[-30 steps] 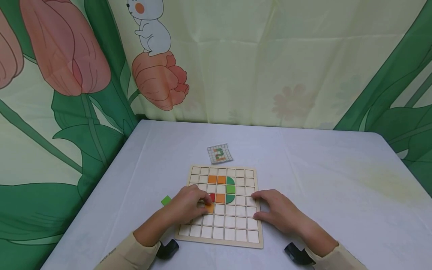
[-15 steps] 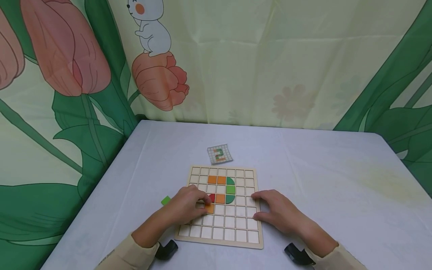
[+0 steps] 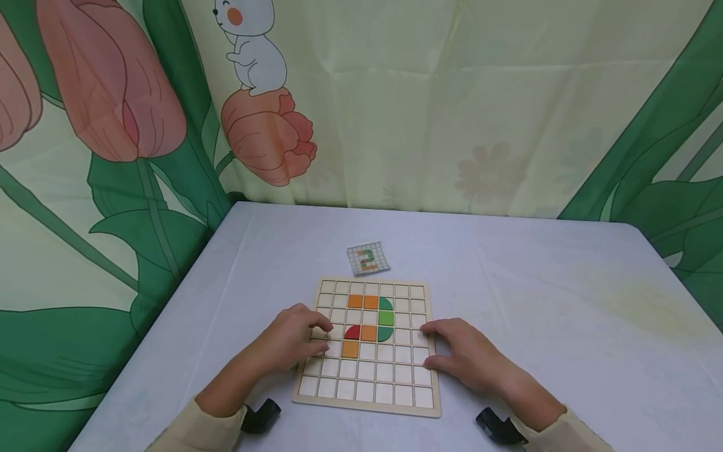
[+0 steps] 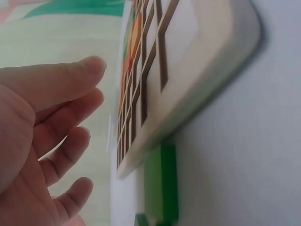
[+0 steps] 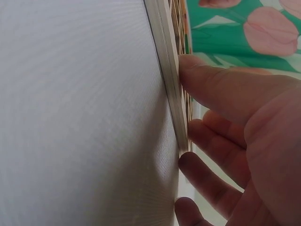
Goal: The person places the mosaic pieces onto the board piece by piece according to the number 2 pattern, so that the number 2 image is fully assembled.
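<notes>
My left hand (image 3: 290,339) hovers over the left edge of a wooden grid board (image 3: 367,407), thumb and fingers apart with nothing between them. Just right of its fingertips an orange square (image 3: 350,349) sits in a cell, below a red quarter-round piece (image 3: 353,332). The other pieces form a curve: two orange squares at the top, a dark green quarter-round (image 3: 385,304), a light green square (image 3: 386,318), another green quarter-round (image 3: 385,334) and an orange square (image 3: 368,333). My right hand (image 3: 469,355) rests at the board's right edge, fingertips and thumb on its rim.
Beyond the board lies a small pattern card (image 3: 368,258) with a coloured figure on a grid. In the left wrist view green blocks (image 4: 160,183) lie on the white tablecloth (image 3: 536,289) beside the board, hidden by my left hand in the head view. A printed curtain (image 3: 395,125) hangs behind.
My left hand has let go of the orange square and drawn back to the left, uncovering it and the red piece. My right hand has stayed in place.
</notes>
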Action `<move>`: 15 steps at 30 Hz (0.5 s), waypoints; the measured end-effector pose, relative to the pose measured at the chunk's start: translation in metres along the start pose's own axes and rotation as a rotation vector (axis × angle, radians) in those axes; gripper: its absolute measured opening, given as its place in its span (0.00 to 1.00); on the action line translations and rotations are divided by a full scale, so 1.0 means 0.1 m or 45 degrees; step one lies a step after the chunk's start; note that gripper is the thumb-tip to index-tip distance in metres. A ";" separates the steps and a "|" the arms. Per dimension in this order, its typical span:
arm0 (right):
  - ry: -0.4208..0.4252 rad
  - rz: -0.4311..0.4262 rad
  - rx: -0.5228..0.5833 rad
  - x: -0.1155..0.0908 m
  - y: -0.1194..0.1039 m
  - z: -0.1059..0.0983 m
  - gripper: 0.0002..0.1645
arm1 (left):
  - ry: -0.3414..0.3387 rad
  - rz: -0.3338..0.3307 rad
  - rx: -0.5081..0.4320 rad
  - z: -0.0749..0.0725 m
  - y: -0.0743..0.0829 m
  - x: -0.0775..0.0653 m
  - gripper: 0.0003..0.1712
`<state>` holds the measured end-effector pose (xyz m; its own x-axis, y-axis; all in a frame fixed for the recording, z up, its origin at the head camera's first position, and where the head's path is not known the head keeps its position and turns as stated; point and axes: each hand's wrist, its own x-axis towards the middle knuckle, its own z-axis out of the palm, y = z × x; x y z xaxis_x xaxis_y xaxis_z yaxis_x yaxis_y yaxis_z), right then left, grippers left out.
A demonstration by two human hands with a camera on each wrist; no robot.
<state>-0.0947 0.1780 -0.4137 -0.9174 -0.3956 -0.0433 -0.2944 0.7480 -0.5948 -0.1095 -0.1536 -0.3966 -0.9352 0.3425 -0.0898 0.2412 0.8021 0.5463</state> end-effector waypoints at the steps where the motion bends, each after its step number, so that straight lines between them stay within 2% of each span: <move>1: -0.001 0.002 -0.002 0.00 0.00 0.00 0.30 | 0.007 -0.015 0.006 -0.01 -0.02 -0.01 0.12; 8: -0.017 0.031 0.006 0.01 -0.02 0.00 0.30 | 0.062 -0.112 -0.020 -0.13 -0.13 -0.08 0.16; 15: -0.028 0.064 0.003 0.01 -0.03 0.01 0.31 | 0.069 -0.135 -0.019 -0.27 -0.29 -0.16 0.18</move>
<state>-0.0942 0.1751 -0.4127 -0.9250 -0.3691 -0.0905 -0.2475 0.7658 -0.5936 -0.1088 -0.1950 -0.3888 -0.9680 0.2291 -0.1029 0.1370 0.8250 0.5482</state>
